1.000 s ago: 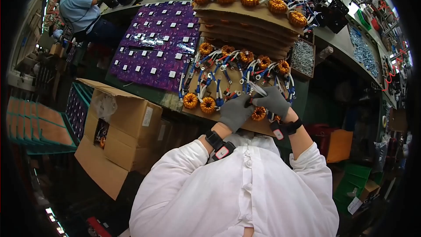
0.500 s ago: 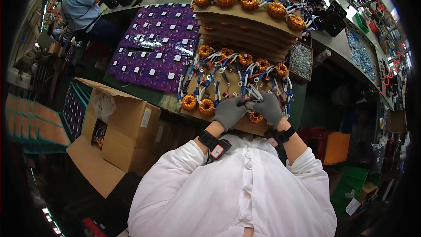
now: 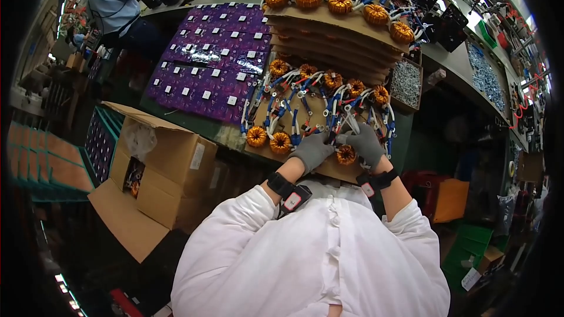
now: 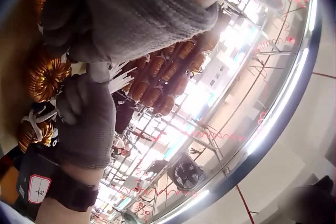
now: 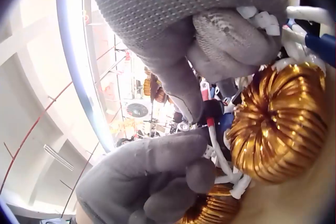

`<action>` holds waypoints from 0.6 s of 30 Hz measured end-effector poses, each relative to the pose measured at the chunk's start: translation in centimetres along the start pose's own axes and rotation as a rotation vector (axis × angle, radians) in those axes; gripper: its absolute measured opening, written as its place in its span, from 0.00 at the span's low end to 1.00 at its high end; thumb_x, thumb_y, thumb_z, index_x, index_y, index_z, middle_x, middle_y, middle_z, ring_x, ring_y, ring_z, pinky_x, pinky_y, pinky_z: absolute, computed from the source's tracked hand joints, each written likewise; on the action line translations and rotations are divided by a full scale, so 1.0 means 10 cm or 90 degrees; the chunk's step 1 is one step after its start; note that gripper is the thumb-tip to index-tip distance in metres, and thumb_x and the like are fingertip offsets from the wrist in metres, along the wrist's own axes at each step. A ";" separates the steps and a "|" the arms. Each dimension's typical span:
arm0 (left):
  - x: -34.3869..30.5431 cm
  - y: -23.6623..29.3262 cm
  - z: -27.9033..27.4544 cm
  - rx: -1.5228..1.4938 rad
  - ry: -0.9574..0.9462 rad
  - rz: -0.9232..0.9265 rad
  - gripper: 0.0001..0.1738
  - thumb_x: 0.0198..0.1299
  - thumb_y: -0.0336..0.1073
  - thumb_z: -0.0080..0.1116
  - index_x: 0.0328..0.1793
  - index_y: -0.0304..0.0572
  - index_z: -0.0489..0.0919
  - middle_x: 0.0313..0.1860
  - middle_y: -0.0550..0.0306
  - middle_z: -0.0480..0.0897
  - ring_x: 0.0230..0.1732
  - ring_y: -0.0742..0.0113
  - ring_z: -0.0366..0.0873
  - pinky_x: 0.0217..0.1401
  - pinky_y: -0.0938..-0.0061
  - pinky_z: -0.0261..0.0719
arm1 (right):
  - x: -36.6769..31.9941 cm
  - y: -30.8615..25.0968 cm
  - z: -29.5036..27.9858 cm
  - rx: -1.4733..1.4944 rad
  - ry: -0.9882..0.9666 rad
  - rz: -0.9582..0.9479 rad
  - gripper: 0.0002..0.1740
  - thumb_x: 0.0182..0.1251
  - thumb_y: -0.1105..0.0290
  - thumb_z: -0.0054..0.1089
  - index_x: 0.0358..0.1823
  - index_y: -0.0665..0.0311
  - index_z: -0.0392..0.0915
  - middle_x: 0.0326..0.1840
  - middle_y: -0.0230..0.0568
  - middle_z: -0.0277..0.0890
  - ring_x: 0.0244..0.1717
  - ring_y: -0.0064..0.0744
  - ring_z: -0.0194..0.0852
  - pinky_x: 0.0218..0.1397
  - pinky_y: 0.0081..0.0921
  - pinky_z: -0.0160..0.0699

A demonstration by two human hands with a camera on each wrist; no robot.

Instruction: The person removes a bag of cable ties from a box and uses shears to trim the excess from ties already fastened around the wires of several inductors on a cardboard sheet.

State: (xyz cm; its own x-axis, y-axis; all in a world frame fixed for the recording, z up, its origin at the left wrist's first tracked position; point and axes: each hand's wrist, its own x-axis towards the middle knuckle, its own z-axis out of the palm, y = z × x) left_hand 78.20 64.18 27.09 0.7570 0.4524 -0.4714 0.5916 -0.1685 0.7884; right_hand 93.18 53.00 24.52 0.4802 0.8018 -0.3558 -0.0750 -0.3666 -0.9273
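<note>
Both hands wear grey gloves and work close together over the front row of copper-wound toroid coils. My right hand (image 3: 367, 145) holds a bundle of white cable ties (image 4: 121, 78) in its curled fingers; their square heads (image 5: 268, 22) stick out in the right wrist view. Its thumb reaches a small black part (image 5: 212, 109) beside a red-sleeved white cable. My left hand (image 3: 313, 151) pinches at the cables opposite, fingers bent; its grip is partly hidden. A toroid coil (image 3: 346, 154) lies just below the hands, and shows large beside them in the right wrist view.
More coils (image 3: 257, 136) with blue and white leads lie on the cardboard sheet. Behind rises a cardboard stack (image 3: 335, 53) topped with coils. Purple sheets (image 3: 200, 76) lie left, a box of metal hardware (image 3: 405, 82) right. An open carton (image 3: 170, 170) stands front left; another person (image 3: 114, 6) works far left.
My right hand has drawn slightly nearer the body, still holding the cable ties. The hands parted a little, and the left hand has shifted slightly left at the cables.
</note>
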 end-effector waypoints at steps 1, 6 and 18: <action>0.00 0.07 -0.02 -0.078 -0.076 -0.070 0.20 0.57 0.41 0.57 0.52 0.37 0.78 0.29 0.54 0.83 0.25 0.64 0.81 0.28 0.70 0.79 | 0.01 0.03 0.01 0.025 -0.016 0.010 0.11 0.52 0.76 0.67 0.37 0.71 0.81 0.30 0.35 0.80 0.30 0.21 0.75 0.35 0.20 0.74; 0.09 -0.05 -0.05 -0.221 -0.076 -0.100 0.14 0.58 0.39 0.58 0.44 0.37 0.80 0.22 0.59 0.79 0.15 0.72 0.73 0.16 0.77 0.69 | -0.07 -0.10 0.09 0.138 -0.060 0.013 0.13 0.51 0.74 0.68 0.38 0.71 0.80 0.30 0.32 0.78 0.30 0.19 0.72 0.35 0.20 0.71; 0.11 -0.09 0.01 -0.234 -0.048 -0.071 0.11 0.56 0.36 0.59 0.39 0.36 0.82 0.21 0.59 0.79 0.12 0.75 0.68 0.14 0.79 0.63 | -0.08 -0.18 -0.09 0.077 0.031 0.111 0.14 0.58 0.65 0.68 0.38 0.69 0.80 0.28 0.26 0.73 0.30 0.16 0.67 0.32 0.19 0.67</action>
State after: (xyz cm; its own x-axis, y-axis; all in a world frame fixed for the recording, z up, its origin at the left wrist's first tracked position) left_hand 78.47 64.77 25.84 0.7201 0.3825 -0.5790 0.5432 0.2085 0.8133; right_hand 93.67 52.58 26.58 0.4919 0.7068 -0.5084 -0.2635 -0.4357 -0.8607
